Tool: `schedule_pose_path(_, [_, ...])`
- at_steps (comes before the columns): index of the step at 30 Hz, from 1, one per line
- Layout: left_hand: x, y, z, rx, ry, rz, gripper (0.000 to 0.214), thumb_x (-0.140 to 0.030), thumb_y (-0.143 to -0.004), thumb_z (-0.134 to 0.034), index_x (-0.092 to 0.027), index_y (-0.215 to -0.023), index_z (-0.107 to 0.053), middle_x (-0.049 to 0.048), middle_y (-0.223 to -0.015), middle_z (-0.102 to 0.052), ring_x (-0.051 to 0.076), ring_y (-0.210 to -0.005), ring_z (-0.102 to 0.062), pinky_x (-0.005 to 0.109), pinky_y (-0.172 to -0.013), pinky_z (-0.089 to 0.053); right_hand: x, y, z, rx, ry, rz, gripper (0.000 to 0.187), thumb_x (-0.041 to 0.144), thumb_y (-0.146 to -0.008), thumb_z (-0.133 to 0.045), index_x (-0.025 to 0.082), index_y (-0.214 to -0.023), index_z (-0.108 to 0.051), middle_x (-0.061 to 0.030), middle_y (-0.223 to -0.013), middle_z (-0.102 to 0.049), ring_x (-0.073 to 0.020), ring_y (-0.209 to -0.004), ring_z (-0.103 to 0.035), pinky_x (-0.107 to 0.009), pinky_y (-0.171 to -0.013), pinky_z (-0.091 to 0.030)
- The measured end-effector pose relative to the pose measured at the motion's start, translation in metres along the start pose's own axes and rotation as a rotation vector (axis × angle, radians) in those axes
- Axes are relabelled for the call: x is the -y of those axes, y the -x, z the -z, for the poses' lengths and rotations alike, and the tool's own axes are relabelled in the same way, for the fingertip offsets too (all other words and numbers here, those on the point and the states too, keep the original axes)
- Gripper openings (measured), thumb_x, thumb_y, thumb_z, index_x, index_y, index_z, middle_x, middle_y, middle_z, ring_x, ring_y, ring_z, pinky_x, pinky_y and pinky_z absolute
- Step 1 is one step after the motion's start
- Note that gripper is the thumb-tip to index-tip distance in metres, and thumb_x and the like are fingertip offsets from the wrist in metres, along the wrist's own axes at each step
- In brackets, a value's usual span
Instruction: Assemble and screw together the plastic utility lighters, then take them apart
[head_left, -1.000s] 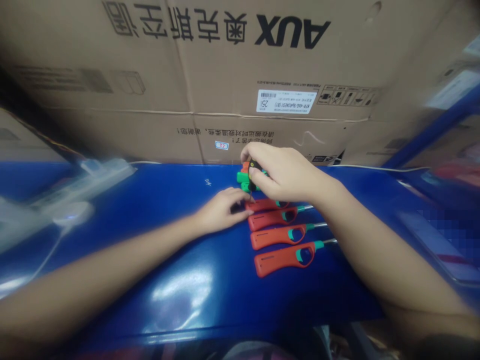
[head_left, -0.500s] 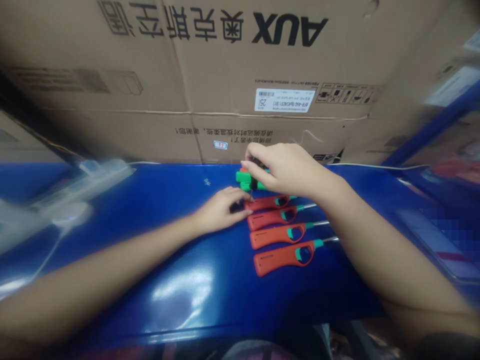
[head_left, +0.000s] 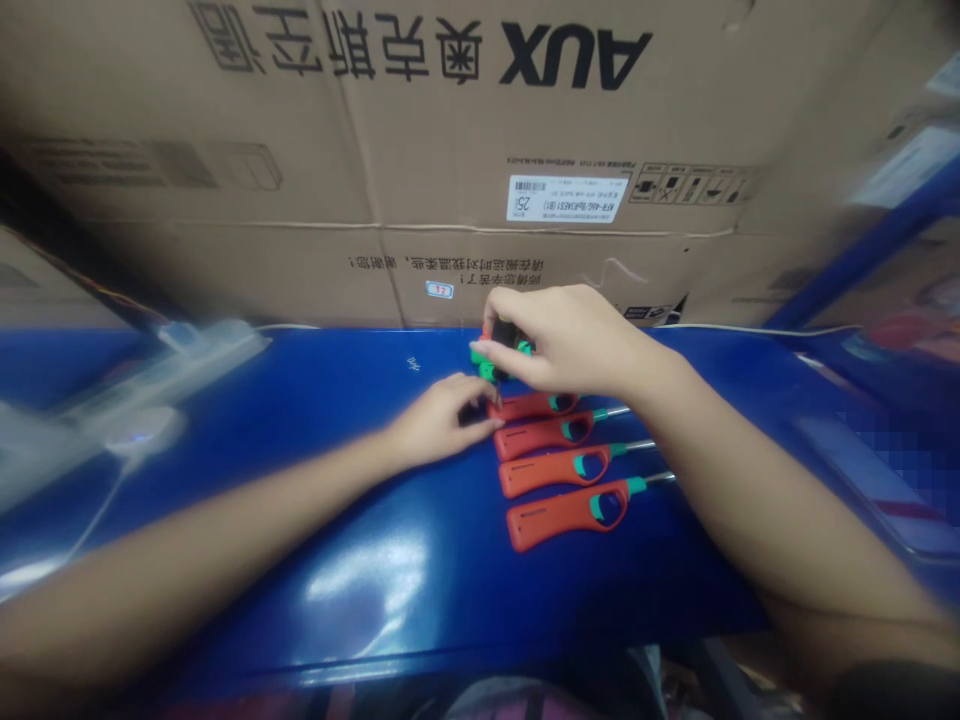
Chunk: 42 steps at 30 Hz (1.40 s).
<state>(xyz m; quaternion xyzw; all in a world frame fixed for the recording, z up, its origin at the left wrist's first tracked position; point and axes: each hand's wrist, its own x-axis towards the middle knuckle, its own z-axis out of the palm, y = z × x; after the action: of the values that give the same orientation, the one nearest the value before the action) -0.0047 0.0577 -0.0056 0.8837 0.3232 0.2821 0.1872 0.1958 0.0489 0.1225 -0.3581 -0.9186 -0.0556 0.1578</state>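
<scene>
Your right hand (head_left: 561, 332) is pinching a dark tool (head_left: 510, 334); your left hand (head_left: 439, 422), grip unclear, is fingertip-touching a probably light, stiff red lighter (head_left: 526, 406), best held mid-handle.

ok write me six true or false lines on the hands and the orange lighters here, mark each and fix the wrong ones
1. Four orange lighters lie side by side on a blue table, in front of a cardboard box. True.
2. The lighters' metal ends point to the left of the picture. False: to the right.
3. The left hand is by the handle ends. True.
4. The left hand is at the lighter nearest the person. False: it is at the far end of the row.
5. The right hand is at green objects beyond the row. True.
6. The box's big lettering stands upright. False: upside down.
</scene>
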Motion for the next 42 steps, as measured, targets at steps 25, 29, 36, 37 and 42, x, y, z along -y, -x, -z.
schedule_pose_path(25, [0.0013,0.0002,-0.0019,-0.014,0.022,0.000,0.012,-0.030,-0.090,-0.065,-0.019,-0.094,-0.063,0.0029,-0.090,-0.068,0.019,-0.083,-0.060,0.033,-0.078,-0.049,-0.0008,0.0015,0.0031,0.002,-0.019,0.022,0.027,0.036,-0.093,-0.050,0.018,-0.106,-0.064,-0.0066,-0.098,-0.073,-0.0186,-0.075,-0.061,-0.029,-0.064,-0.034])
schedule_pose_path(29, [0.0026,0.0002,-0.0023,-0.016,0.016,0.002,0.013,-0.031,-0.090,-0.066,-0.019,-0.094,-0.063,0.0027,-0.090,-0.067,0.019,-0.082,-0.061,0.033,-0.078,-0.050,-0.0008,0.0022,0.0039,0.001,-0.032,0.036,0.029,0.034,-0.090,-0.052,0.017,-0.111,-0.063,-0.0074,-0.103,-0.072,-0.0193,-0.078,-0.062,-0.030,-0.065,-0.035])
schedule_pose_path(36, [0.0018,-0.0004,-0.0015,-0.002,0.021,0.005,0.013,-0.031,-0.090,-0.065,-0.019,-0.095,-0.063,0.0028,-0.091,-0.068,0.019,-0.083,-0.060,0.033,-0.079,-0.049,-0.0017,0.0018,0.0040,0.006,-0.001,0.023,0.032,0.033,-0.092,-0.048,0.016,-0.116,-0.060,-0.0102,-0.111,-0.071,-0.0218,-0.085,-0.063,-0.031,-0.066,-0.036])
schedule_pose_path(37, [0.0017,-0.0004,-0.0015,-0.003,0.020,0.007,0.013,-0.031,-0.090,-0.065,-0.019,-0.095,-0.063,0.0028,-0.091,-0.068,0.019,-0.083,-0.061,0.033,-0.079,-0.049,-0.0017,0.0018,0.0039,0.011,0.006,0.011,0.032,0.036,-0.093,-0.048,0.016,-0.114,-0.061,-0.0096,-0.106,-0.072,-0.0219,-0.082,-0.063,-0.031,-0.065,-0.036])
schedule_pose_path(42, [0.0017,-0.0001,-0.0019,-0.004,0.023,0.019,0.013,-0.031,-0.089,-0.066,-0.019,-0.095,-0.063,0.0030,-0.091,-0.068,0.019,-0.083,-0.061,0.033,-0.079,-0.050,-0.0016,0.0020,0.0034,0.008,-0.027,0.019,0.029,0.032,-0.092,-0.048,0.018,-0.115,-0.059,-0.0075,-0.103,-0.072,-0.0200,-0.077,-0.062,-0.030,-0.064,-0.036])
